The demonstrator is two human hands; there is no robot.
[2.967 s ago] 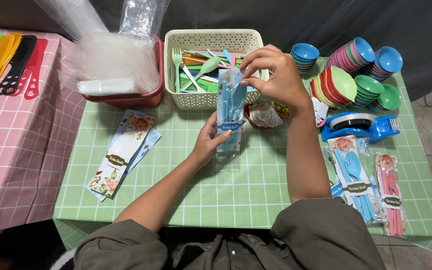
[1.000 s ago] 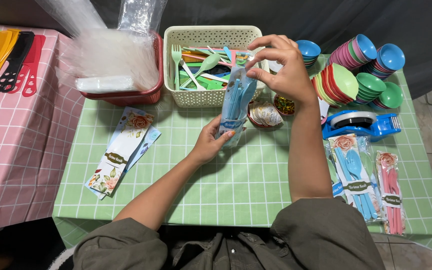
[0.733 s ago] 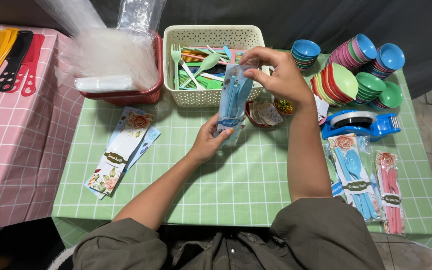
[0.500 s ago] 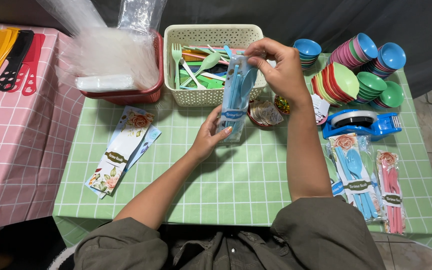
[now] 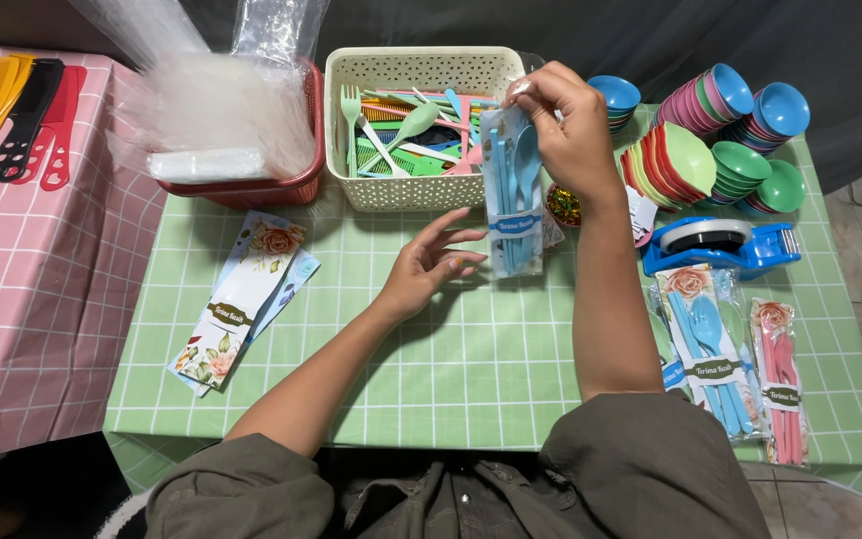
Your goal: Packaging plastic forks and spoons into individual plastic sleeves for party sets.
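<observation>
Packing work is at the closing stage, by the look of it. Your right hand (image 5: 571, 130) is pinched shut on the top edge of the clear packet of blue cutlery (image 5: 513, 200), which hangs upright just in front of the cream basket (image 5: 421, 70), with its lower end down near the green checked cloth (image 5: 491, 369). Your left hand (image 5: 426, 269) lies open in front of the basket, fingers spread and holding nothing. Its fingertips are just beside the packet's lower edge, and whether they touch it cannot be told.

To the right of the basket are the stacked bowls (image 5: 710, 150), the blue tape dispenser (image 5: 715, 245) and, nearer you, two finished packets (image 5: 710, 344) lying flat. The floral cards (image 5: 241, 299) lie to the basket's left front, and the red basket of plastic bags (image 5: 241, 190) is directly to its left.

You appear to be folding or squaring the packet's mouth. Sealing it would call for steadying the bottom with your left hand, keeping the fold tight and reaching right for tape.
</observation>
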